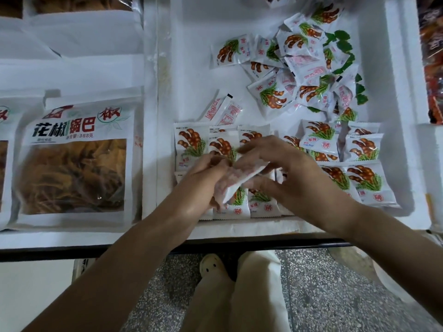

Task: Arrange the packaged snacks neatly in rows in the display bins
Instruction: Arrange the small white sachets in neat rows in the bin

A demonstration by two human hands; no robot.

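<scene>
A small snack packet (242,179) sits at lower centre of the frame, printed back uppermost, held just above the finished rows (191,144). The left hand (203,180) grips its lower end with curled fingers. The right hand (275,166) lies over the other end, fingers spread above and thumb beneath, seemingly pinching it. Set down as it is, the packet would land face-down and break the pattern, so it likely needs flipping. Both hands hover close over the rows, and a careless wrist could nudge the overlapped packets askew. The loose heap (299,73) at upper right of the white bin (191,68) could slide into the tidy rows.
</scene>
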